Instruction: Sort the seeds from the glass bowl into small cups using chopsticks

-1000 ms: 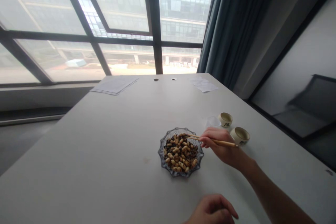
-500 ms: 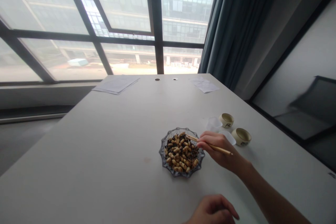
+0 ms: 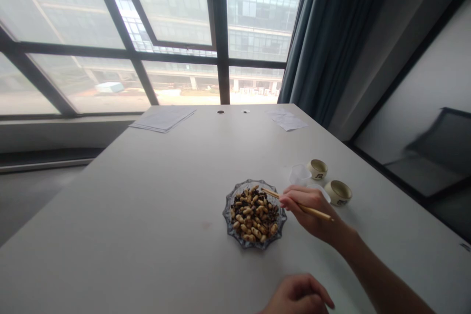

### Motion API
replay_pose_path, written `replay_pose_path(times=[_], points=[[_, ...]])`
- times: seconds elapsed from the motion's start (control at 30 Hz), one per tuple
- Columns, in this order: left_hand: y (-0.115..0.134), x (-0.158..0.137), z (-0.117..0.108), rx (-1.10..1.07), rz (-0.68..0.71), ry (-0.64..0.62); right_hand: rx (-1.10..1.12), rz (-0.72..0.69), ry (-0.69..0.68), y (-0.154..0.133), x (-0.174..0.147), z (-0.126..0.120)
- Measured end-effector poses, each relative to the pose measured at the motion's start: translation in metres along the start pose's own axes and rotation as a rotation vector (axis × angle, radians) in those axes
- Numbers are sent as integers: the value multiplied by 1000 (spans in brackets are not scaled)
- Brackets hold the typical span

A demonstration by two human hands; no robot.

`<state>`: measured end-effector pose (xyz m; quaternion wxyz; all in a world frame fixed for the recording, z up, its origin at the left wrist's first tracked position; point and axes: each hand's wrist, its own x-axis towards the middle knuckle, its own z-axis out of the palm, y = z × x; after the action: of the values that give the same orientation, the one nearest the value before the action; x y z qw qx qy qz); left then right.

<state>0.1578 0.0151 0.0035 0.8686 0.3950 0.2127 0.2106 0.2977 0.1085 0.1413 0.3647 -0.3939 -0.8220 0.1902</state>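
A pair of wooden chopsticks [image 3: 272,193] is held in my right hand [image 3: 307,208], the fingers closed around them. Their tips hover over the far right part of a scalloped glass bowl [image 3: 228,228]. Unshelled peanuts [image 3: 255,221], mixed with small dark seeds or shells, fill the bowl. Whether the tips pinch anything is too small to tell. My left hand [image 3: 300,297] rests near the bottom edge, in front of the bowl; its fingers are loosely bent and apart, with nothing visible in them.
Right of the bowl stand two small cream cups [image 3: 318,169] with dark marks, beside two translucent plastic dishes [image 3: 299,175], one partly behind my right hand. Papers [image 3: 164,118] lie at the far left of the white table [image 3: 147,196], and another sheet [image 3: 289,119] at the far right.
My right hand and the chopsticks have shifted slightly right, drawing the tips a little toward the bowl's right rim. My left hand and the bowl stay in place.
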Motion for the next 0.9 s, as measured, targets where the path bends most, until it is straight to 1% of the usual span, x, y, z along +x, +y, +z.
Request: replay_pose_path(times=[0.1,0.2,0.3,0.33,0.4,0.47,0.57,0.63,0.7,0.77,0.83,0.9], points=[[3,-1,1,-4,-6,6,-37,-38,48,-15,-4,-25],[5,-2,2,-16,-17,19,-118,-13,193,-30,-16,-62],[5,-2,2,-33,-28,25,-270,138,392,-34,-33,-100],[5,-2,2,-39,-32,24,-342,207,429,-31,-39,-112],[2,-1,0,-50,-37,20,-424,330,545,-22,-48,-131],[-2,0,-2,-58,-40,15,-415,421,598,-7,-52,-144],[-7,1,-5,-66,-41,4,-309,546,579,16,-49,-149],[-8,1,-7,-67,-40,-3,-229,669,562,31,-45,-146],[-8,1,-7,-66,-37,0,-164,727,542,45,-40,-139],[-8,0,-8,-69,-35,8,-118,702,511,55,-36,-133],[-7,1,-8,-73,-31,10,-92,635,486,60,-34,-129],[-7,1,-9,-76,-25,7,-87,584,500,61,-33,-129]])
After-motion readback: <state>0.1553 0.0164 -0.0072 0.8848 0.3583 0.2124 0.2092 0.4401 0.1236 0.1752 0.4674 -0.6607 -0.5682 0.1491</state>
